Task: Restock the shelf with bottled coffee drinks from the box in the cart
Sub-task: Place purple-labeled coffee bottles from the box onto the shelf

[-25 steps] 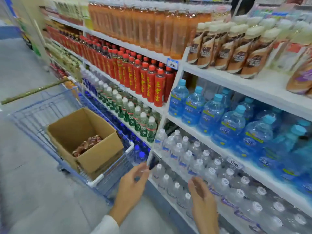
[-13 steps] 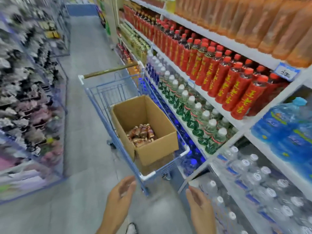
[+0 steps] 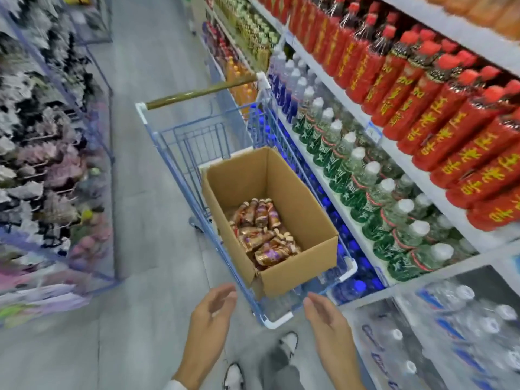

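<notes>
The head view looks forward and down from standing height onto the cart [image 3: 197, 139] close ahead.

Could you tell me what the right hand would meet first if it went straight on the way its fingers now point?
Probably the near wall of the cardboard box in the cart, just ahead of the right hand; depth is unclear, so it might touch the cart's near rim first.

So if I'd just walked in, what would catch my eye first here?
Probably the open cardboard box in the blue cart mid-aisle, with brown coffee bottles lying jumbled at its bottom. To the right, rows of bright red bottles with yellow lettering stand out. Low in the view, the left hand and right hand hover open near the cart's close end.
</notes>
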